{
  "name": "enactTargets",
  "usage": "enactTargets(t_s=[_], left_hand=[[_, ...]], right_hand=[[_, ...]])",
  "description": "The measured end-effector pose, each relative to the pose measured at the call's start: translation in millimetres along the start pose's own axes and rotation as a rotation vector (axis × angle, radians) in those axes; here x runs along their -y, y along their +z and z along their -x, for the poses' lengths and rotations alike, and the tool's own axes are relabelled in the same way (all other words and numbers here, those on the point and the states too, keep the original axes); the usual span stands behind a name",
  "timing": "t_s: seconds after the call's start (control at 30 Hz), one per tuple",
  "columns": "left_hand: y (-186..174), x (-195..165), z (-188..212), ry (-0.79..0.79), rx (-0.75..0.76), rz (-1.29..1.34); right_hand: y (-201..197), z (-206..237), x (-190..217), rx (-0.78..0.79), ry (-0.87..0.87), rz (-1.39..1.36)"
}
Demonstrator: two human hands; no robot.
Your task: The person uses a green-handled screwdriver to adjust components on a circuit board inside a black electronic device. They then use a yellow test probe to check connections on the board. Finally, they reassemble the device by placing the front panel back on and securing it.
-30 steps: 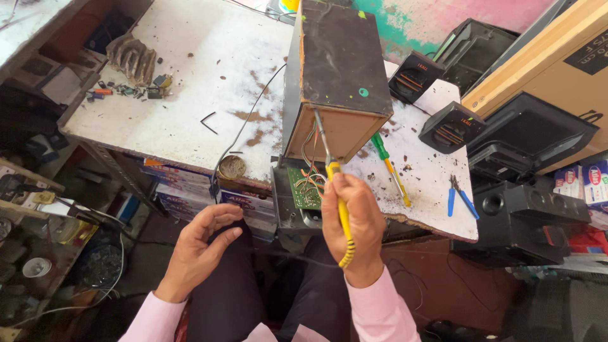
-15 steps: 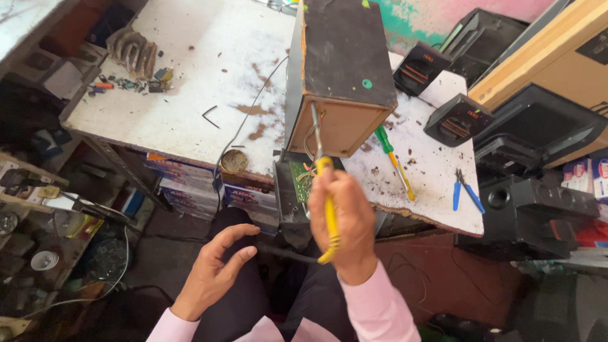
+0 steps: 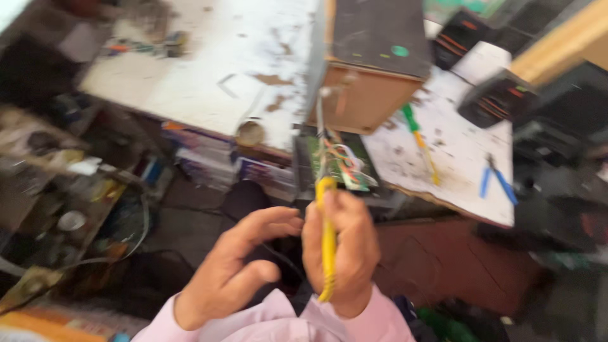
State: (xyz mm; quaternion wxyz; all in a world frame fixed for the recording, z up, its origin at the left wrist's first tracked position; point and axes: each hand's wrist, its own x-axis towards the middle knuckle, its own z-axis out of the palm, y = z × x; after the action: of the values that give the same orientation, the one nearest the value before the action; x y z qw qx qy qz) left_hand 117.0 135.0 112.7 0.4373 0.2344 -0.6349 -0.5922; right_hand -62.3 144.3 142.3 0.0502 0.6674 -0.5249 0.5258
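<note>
Since half a second ago the left hand (image 3: 237,266) has been raised from the lap to just beside the right hand (image 3: 339,250); its fingers are spread loosely and nothing is held. A yellow-handled screwdriver (image 3: 327,237) is gripped upright in the right fist, its shaft pointing up at the underside of the brown box (image 3: 373,57) on the white bench (image 3: 209,76). A green circuit board (image 3: 345,166) with coloured wires hangs below the box. A green-and-yellow screwdriver (image 3: 418,139) and blue pliers (image 3: 497,180) lie on the bench to the right.

Bench front edge: brown box (image 3: 373,69) overhangs, wires (image 3: 342,161) and circuit board (image 3: 339,168) hanging below block approach. Bare bench top (image 3: 209,76) left of box.
</note>
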Motion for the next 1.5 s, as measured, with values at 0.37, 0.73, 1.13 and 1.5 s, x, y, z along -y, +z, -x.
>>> enactTargets(t_s=[0.37, 0.73, 1.13, 1.5], left_hand=[[-84.9, 31.6, -31.6, -0.153, -0.777, -0.072], [-237.0, 94.6, -114.5, -0.045, -0.779, -1.599], [-10.1, 70.0, -109.3, 0.31, -0.155, -0.882], [27.6, 75.9, -182.0, 0.231, -0.38, -0.668]], right_hand=[[59.1, 5.9, 16.7, 0.426, -0.154, -0.219], [-34.0, 52.8, -115.1, -0.116, 0.205, 0.108], [-11.3, 25.9, -183.6, 0.11, 0.152, -0.184], [-22.0, -46.0, -207.1, 0.018, 0.277, -0.21]])
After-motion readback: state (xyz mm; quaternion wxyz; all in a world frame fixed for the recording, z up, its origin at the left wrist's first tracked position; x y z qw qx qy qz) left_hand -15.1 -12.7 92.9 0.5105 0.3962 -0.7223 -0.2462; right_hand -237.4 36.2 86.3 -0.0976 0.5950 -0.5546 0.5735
